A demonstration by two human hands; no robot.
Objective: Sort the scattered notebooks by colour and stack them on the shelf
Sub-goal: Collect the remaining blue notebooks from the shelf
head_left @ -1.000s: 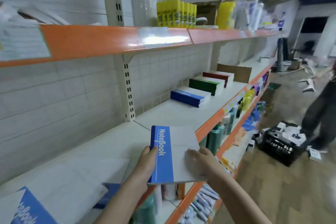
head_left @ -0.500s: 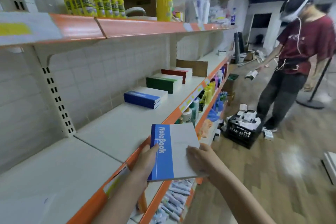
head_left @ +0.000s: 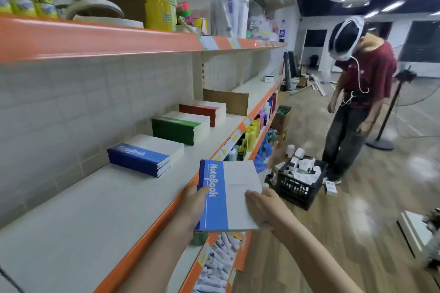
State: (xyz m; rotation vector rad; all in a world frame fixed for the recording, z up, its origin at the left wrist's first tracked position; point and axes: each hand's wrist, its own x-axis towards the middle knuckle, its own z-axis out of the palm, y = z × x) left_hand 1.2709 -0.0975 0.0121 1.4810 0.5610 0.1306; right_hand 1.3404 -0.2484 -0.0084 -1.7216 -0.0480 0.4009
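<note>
I hold a blue-and-white notebook (head_left: 229, 195) flat in front of me, just off the shelf's orange front edge. My left hand (head_left: 194, 207) grips its blue spine side, thumb on the cover. My right hand (head_left: 263, 209) holds the white right edge. On the white shelf (head_left: 95, 209) lie three stacks: a blue stack (head_left: 145, 154) nearest, a green stack (head_left: 181, 126) behind it, and a red stack (head_left: 203, 110) farthest.
A person in a maroon shirt (head_left: 357, 102) stands on the wooden floor to the right, beside a black crate (head_left: 300, 185) full of small boxes. Yellow bottles (head_left: 160, 0) and packages fill the upper shelf. Lower shelves hold bottles and tubes. A cardboard piece (head_left: 226, 101) stands behind the red stack.
The view has swung right along the shelf, bringing the three stacks closer and the standing person into sight. Both hands still hold the notebook the same way.
</note>
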